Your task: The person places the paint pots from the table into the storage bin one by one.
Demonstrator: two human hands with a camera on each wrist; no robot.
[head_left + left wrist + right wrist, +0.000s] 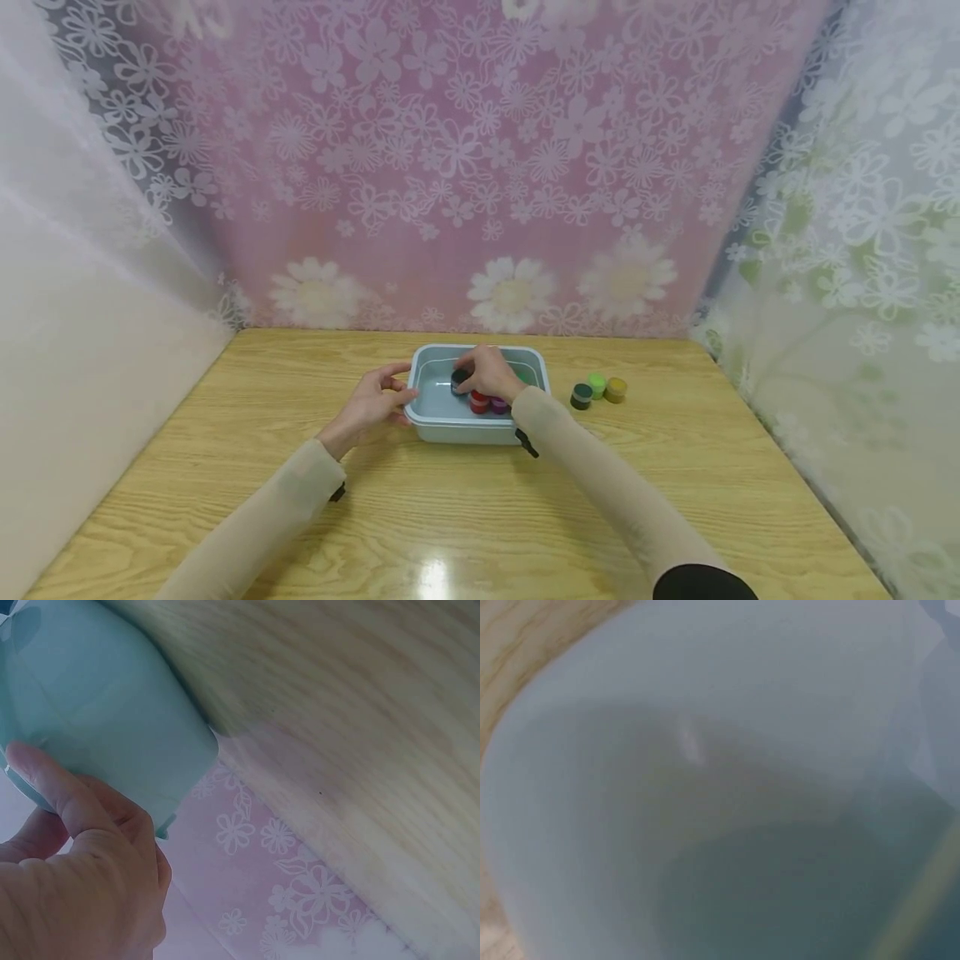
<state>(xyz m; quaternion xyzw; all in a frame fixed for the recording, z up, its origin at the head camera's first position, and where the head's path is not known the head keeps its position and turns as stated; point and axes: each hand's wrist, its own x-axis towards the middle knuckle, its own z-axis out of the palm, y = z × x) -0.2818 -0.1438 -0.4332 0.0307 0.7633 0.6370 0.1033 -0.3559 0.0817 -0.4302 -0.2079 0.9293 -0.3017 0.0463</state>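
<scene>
A light blue plastic tub (438,423) sits on the wooden table. My left hand (372,402) grips its left rim, and in the left wrist view the thumb and fingers of that hand (94,855) pinch the edge of the tub (112,712). Inside the tub, my right hand (491,373) holds a small dark-lidded jar (460,382) between thumb and fingers. Below that hand lie a red jar (479,402) and a purple jar (499,406), with a green one (522,380) partly hidden behind it. The right wrist view shows only blurred tub wall (705,660).
To the right of the tub stand a dark green jar (581,396), a light green jar (597,385) and a yellow jar (616,389) on the table (465,525). Floral curtains (480,167) hang behind and at both sides.
</scene>
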